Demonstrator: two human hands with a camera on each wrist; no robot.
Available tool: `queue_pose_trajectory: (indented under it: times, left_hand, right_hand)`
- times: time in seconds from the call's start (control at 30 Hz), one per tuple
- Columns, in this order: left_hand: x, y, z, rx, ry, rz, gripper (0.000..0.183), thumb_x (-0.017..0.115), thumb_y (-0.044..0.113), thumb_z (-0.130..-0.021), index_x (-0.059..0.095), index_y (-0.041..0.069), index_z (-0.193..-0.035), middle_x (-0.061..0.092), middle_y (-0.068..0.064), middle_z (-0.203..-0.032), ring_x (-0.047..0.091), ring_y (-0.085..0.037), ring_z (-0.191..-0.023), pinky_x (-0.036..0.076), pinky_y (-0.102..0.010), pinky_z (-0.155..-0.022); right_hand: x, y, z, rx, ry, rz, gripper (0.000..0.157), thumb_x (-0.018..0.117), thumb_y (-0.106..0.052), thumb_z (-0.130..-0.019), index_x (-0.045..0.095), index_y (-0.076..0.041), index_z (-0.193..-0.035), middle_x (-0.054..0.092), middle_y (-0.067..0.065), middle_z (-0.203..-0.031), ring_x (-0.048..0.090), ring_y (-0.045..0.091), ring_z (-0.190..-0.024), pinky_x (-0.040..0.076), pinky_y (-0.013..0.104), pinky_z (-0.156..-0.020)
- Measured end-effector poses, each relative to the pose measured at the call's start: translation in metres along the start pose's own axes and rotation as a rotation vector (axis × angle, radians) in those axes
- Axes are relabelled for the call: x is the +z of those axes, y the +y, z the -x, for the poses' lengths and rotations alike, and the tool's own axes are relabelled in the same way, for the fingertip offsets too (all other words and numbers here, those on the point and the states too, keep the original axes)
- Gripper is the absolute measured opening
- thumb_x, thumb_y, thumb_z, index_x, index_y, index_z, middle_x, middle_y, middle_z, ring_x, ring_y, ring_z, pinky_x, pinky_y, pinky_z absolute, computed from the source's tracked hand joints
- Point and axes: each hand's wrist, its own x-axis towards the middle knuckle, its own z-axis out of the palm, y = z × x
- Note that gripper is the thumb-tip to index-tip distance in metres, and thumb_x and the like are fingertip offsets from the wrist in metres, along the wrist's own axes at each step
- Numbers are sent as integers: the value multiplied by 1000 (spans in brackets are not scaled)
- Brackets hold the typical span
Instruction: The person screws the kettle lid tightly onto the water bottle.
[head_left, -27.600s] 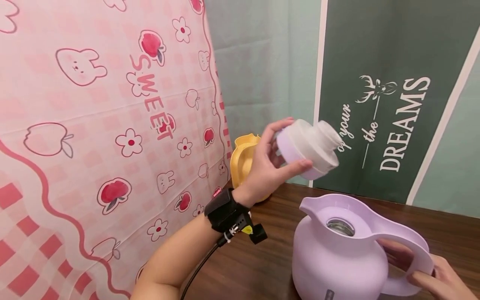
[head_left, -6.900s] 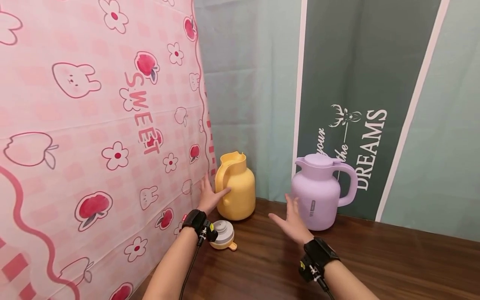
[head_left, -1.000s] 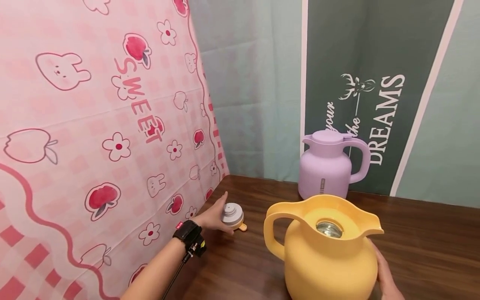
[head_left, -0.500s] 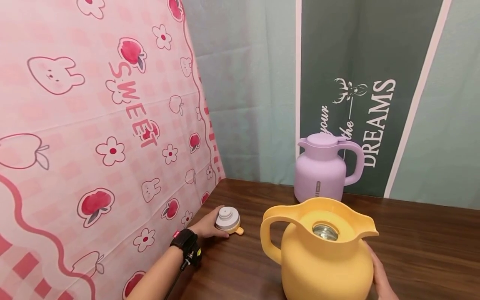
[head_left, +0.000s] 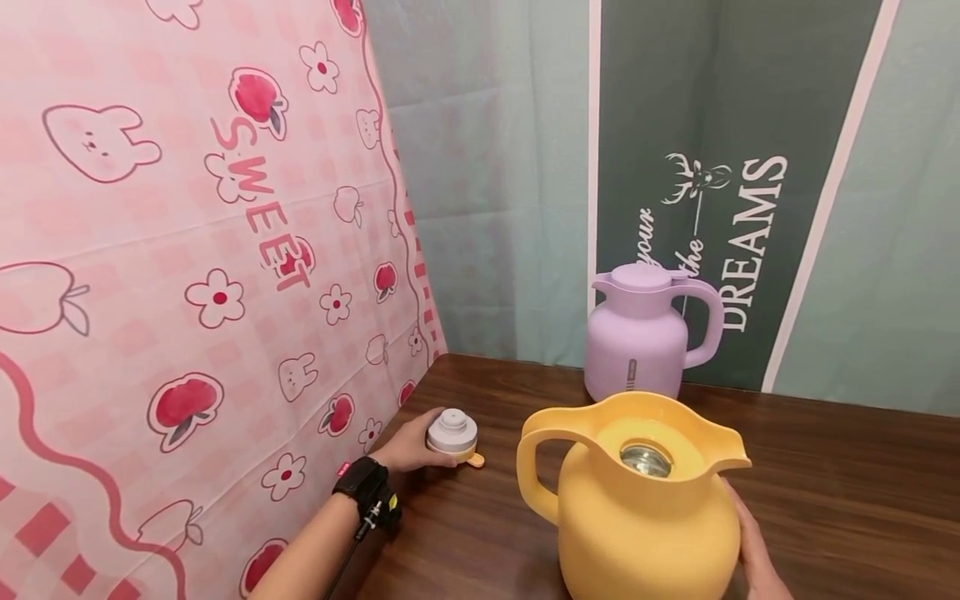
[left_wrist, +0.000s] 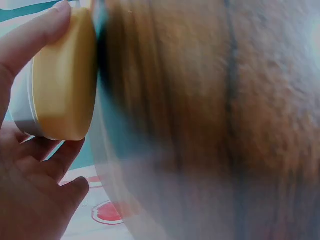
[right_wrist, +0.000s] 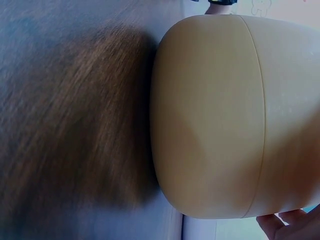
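One table [head_left: 480, 533] has two jugs [head_left: 636, 340]; the left hand [head_left: 408, 447] grips one lid [head_left: 452, 433], the right hand [head_left: 756, 546] touches the yellow jug [head_left: 648, 529], its grip hidden.

The near jug [head_left: 648, 537] stands on the bench [head_left: 847, 467] — handle [head_left: 531, 479] at nine o'clock, spout [head_left: 737, 454] at three. From it, the far jug [head_left: 636, 346] is at twelve, the lid [head_left: 452, 435] at ten. The left grip [head_left: 411, 443] holds the lid's nine-o'clock side; the right grip [head_left: 756, 550] is at the near jug's three. Cloths flank the bench — the side cloth [head_left: 255, 342] at nine, the rear cloth [head_left: 480, 275] at twelve.
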Motion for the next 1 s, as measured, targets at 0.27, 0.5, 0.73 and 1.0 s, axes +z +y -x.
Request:
queue_pose_trajectory:
  times: [0.27,0.5,0.73,1.0]
  left_hand:
    - [1,11,3,27,108,69,93,84,38,-70,37,4,-142,52,-10,-129,53,-23,-111,42,-43,-96]
    - [-17,54,-2,124,253,436,93,84,9,-70,28,14,-145,44,-15,-128,52,-26,-108,45,-38,-91]
    - [-36,106,-13,245,338,612,83,72,-2,-78,22,9,-142,42,-19,-130,48,-30,-115,41,-47,-96]
    - [-41,168,-23,445,399,787,63,69,11,-79,25,8,-123,48,-19,-127,50,-20,-110,45,-33,-91]
  right_hand:
    - [1,-6,0,64,-20,22,89,59,-33,-90,4,3,-150,5,4,-158,10,7,-139,11,9,-100]
    - [4,-21,-5,163,-28,60,101,71,-17,-80,2,-3,-152,3,2,-158,13,2,-136,15,7,-98]
    - [6,-22,-5,165,-30,15,112,74,1,-67,0,-2,-151,0,2,-158,9,1,-137,14,7,-99]
    - [9,-24,-3,172,-8,-11,104,72,-9,-75,2,-4,-152,3,0,-157,10,3,-138,14,8,-101]
